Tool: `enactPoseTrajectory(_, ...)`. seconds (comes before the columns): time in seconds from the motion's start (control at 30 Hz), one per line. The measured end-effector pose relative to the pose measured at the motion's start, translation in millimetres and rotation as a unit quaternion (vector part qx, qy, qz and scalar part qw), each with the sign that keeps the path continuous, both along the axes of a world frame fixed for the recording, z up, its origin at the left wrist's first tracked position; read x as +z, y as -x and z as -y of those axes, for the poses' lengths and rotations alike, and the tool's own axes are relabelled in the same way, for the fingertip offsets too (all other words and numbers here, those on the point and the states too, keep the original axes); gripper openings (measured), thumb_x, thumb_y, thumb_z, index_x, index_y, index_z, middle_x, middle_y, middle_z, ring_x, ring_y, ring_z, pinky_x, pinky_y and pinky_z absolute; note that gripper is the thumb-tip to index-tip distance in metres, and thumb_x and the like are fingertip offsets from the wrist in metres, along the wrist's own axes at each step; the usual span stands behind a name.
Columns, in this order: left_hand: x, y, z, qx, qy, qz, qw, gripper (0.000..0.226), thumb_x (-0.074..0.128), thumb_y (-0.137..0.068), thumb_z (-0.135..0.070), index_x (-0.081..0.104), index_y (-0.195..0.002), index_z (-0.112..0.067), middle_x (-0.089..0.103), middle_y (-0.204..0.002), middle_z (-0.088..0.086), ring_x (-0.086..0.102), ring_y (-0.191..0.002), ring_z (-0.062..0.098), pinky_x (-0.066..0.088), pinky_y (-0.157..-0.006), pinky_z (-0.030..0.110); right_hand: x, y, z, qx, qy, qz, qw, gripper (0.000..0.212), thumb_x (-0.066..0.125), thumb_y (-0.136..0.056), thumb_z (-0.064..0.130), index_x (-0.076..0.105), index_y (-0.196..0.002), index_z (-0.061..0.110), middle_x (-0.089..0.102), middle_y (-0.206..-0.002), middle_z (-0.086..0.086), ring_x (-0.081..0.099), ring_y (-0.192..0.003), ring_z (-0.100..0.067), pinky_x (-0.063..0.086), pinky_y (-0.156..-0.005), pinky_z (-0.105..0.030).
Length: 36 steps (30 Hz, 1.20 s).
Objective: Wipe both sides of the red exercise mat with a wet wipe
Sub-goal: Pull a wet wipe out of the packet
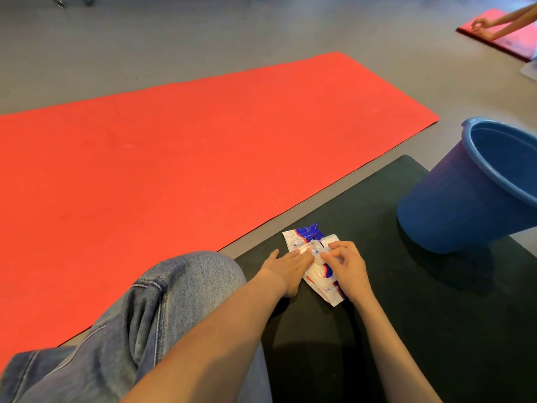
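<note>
Two hands work at one pack of wipes [305,236] beside one long red mat [180,146].

The red mat lies flat across the left and middle of the frame, its long near edge running just beside one black mat [406,315] with a thin strip of grey floor [203,33] between them. One knee in jeans [145,309] sits at lower left. On the black mat, the left hand [286,264] presses flat, fingers straight, on the pack; the right hand [347,267] curls its fingers over the pack and pinches at its clear flap. One blue bucket [453,205] stands at the right on the black mat's far corner. At the upper right lies a second red mat [505,39], touched by another person's hand [479,26]. Bare floor stretches beyond the mat's far edge.
</note>
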<state>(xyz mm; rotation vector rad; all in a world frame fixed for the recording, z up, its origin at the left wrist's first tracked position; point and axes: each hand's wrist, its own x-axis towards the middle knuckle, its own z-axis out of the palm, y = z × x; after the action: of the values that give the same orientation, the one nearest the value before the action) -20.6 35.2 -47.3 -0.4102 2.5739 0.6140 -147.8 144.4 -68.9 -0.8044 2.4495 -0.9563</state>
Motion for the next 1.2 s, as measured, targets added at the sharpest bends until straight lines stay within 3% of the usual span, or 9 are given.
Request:
enactPoseTrajectory(0.13, -4.0, 2.4, -1.5, -0.038, 0.066, 0.015, 0.997, 0.07, 0.05, -0.099, -0.022, 0.006, -0.153, -0.028, -0.003, -0.161, -0.005, -0.002, -0.148, 0.019, 0.0, -0.118, 0.05, -1.4, 2.0, -3.2, -0.005, 0.014, 0.027, 1.0, 0.014, 0.064, -0.087, 0.02, 0.069, -0.092, 0.008, 0.052, -0.114, 0.003, 0.055, -0.097, -0.005, 0.044, -0.069, -0.01)
enactPoseTrajectory(0.33, -5.2, 4.0, -1.4, -0.042, 0.08, 0.014, 0.996, 0.067, 0.05, -0.098, -0.022, 0.012, -0.153, -0.03, 0.001, -0.161, -0.005, 0.0, -0.148, 0.02, 0.0, -0.117, 0.052, -3.1, -1.9, -4.4, -0.056, 0.011, 0.064, 0.996, 0.021, 0.059, -0.09, 0.025, 0.065, -0.102, 0.009, 0.05, -0.111, 0.005, 0.055, -0.082, 0.0, 0.041, -0.059, -0.008)
enactPoseTrajectory(0.47, -5.1, 1.3, -1.9, -0.051, 0.08, 0.021, 0.995, 0.068, 0.05, -0.099, -0.021, 0.01, -0.153, -0.029, -0.002, -0.161, -0.003, -0.002, -0.148, 0.021, 0.003, -0.118, 0.051, -3.7, -2.9, 2.4, -0.03, -0.049, -0.007, 0.998, 0.016, 0.056, -0.092, 0.024, 0.059, -0.095, 0.008, 0.049, -0.111, -0.004, 0.052, -0.083, -0.008, 0.034, -0.058, -0.007)
enactPoseTrajectory(0.57, -9.0, -0.6, -3.1, -0.054, 0.072, 0.022, 0.996, 0.073, 0.05, -0.098, -0.02, 0.004, -0.153, -0.027, -0.005, -0.161, -0.002, -0.005, -0.148, 0.022, 0.004, -0.119, 0.05, -1.2, -1.9, 10.2, 0.014, -0.092, -0.042, 0.995, 0.022, 0.059, -0.09, 0.029, 0.058, -0.1, 0.01, 0.043, -0.11, 0.0, 0.048, -0.092, -0.007, 0.031, -0.057, -0.006)
enactPoseTrajectory(0.73, -4.9, 5.0, 1.1, -0.016, 0.021, -0.036, 0.999, 0.066, 0.051, -0.096, -0.015, 0.019, -0.152, -0.02, 0.011, -0.16, 0.0, 0.009, -0.147, 0.024, 0.012, -0.118, 0.047, -6.7, 2.1, 4.5, -0.03, -0.049, -0.024, 0.998, 0.015, 0.06, -0.09, 0.023, 0.064, -0.093, 0.009, 0.053, -0.11, -0.003, 0.054, -0.086, -0.008, 0.036, -0.063, -0.007)
enactPoseTrajectory(0.93, -2.3, 3.3, 1.7, -0.034, 0.059, -0.028, 0.997, 0.064, 0.055, -0.095, -0.015, 0.025, -0.15, -0.025, 0.015, -0.159, -0.001, 0.013, -0.146, 0.024, 0.016, -0.116, 0.05, -4.8, 2.9, -1.9, -0.049, -0.018, 0.019, 0.998, 0.015, 0.056, -0.093, 0.021, 0.061, -0.091, 0.008, 0.05, -0.105, 0.0, 0.052, -0.077, -0.004, 0.037, -0.06, -0.009)
enactPoseTrajectory(1.07, -5.5, 14.6, 2.2, 0.072, -0.02, -0.121, 0.99, 0.033, 0.055, -0.093, -0.015, 0.055, -0.126, -0.018, 0.052, -0.134, 0.003, 0.047, -0.122, 0.023, 0.035, -0.101, 0.04, -4.4, -0.4, -0.1, -0.059, -0.01, 0.014, 0.998, 0.012, 0.061, -0.089, 0.024, 0.062, -0.088, 0.012, 0.054, -0.1, 0.0, 0.057, -0.078, -0.007, 0.04, -0.061, -0.01)
enactPoseTrajectory(1.2, -8.1, 22.8, 1.9, 0.205, -0.109, -0.142, 0.962, 0.022, 0.055, -0.091, -0.011, 0.065, -0.111, -0.015, 0.061, -0.119, 0.003, 0.054, -0.109, 0.021, 0.043, -0.096, 0.038, -4.2, -1.6, -3.8, -0.033, -0.009, 0.05, 0.998, 0.016, 0.06, -0.09, 0.025, 0.064, -0.09, 0.009, 0.055, -0.101, 0.0, 0.06, -0.085, -0.01, 0.046, -0.066, -0.013)
